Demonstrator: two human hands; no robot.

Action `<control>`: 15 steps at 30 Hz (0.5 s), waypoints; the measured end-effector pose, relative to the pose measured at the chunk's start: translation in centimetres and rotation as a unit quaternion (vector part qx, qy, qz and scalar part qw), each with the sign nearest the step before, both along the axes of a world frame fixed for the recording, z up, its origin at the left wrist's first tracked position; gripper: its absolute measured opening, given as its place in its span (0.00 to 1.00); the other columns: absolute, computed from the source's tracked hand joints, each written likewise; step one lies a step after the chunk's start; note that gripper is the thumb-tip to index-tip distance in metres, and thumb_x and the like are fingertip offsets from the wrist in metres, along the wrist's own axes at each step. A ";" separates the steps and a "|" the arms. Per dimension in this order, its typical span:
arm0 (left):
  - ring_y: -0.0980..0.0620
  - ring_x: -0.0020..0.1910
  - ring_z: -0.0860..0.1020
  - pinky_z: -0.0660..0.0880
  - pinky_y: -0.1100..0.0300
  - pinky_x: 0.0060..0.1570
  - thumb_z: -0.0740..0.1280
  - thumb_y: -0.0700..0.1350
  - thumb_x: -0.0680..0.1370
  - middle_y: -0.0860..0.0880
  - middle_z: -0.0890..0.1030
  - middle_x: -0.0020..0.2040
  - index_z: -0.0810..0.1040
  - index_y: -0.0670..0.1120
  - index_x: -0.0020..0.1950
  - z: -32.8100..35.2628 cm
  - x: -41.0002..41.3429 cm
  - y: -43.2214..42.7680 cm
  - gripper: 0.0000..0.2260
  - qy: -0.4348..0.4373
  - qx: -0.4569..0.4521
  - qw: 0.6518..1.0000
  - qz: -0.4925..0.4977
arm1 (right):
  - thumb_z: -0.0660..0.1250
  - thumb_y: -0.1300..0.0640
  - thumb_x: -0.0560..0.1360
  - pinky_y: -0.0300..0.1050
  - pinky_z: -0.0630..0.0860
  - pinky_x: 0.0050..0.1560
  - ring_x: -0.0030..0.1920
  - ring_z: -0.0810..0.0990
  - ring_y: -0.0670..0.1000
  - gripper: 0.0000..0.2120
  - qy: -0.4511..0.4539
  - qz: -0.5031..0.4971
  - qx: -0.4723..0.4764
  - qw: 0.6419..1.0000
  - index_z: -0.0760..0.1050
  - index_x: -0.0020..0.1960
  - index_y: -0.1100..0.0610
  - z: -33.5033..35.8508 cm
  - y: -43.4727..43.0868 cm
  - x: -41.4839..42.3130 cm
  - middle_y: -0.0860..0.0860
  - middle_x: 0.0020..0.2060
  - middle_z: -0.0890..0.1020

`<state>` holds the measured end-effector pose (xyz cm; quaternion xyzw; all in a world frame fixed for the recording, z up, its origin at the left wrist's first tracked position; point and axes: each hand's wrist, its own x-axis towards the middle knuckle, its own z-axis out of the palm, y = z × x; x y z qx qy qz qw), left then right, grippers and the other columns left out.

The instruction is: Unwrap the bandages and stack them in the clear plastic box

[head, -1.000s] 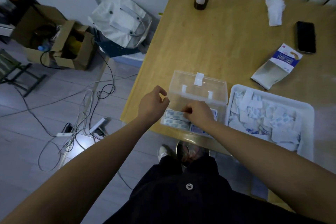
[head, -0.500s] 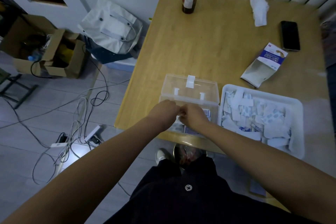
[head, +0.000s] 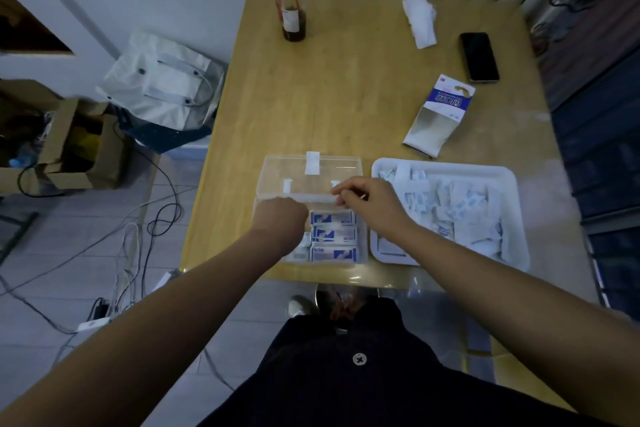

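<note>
The clear plastic box (head: 361,255) stands at the table's near edge, its lid (head: 277,173) flipped open behind it. Blue-and-white bandages (head: 334,236) lie in rows inside. My left hand (head: 280,218) reaches down into the box's left part, fingers curled under and hidden, so what it holds cannot be told. My right hand (head: 369,203) hovers over the box's back right corner. Its thumb and fingertips pinch a small whitish scrap, apparently a wrapper. To the right, a white tray (head: 514,185) is full of torn wrappers (head: 460,211).
On the wooden table (head: 346,97) lie an opened bandage carton (head: 440,114), a black phone (head: 479,57), a crumpled tissue (head: 420,19) and a glass with a straw (head: 292,10). Cables, cardboard boxes and a bag cover the floor to the left.
My hands were pinched together over the box; now they have parted. The left one has dropped into the box and the right one has moved right and away from me.
</note>
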<state>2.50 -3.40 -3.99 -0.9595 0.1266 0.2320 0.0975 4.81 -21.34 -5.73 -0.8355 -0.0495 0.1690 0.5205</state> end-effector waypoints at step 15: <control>0.44 0.52 0.76 0.70 0.55 0.48 0.61 0.42 0.78 0.44 0.73 0.59 0.67 0.50 0.70 -3.9 4.0 -16.7 0.20 0.118 -0.338 0.932 0.064 | 0.67 0.48 0.76 0.43 0.69 0.45 0.45 0.76 0.53 0.15 0.163 -0.162 -0.287 0.930 0.70 0.54 0.58 -4.4 -21.3 1.9 0.52 0.46 0.75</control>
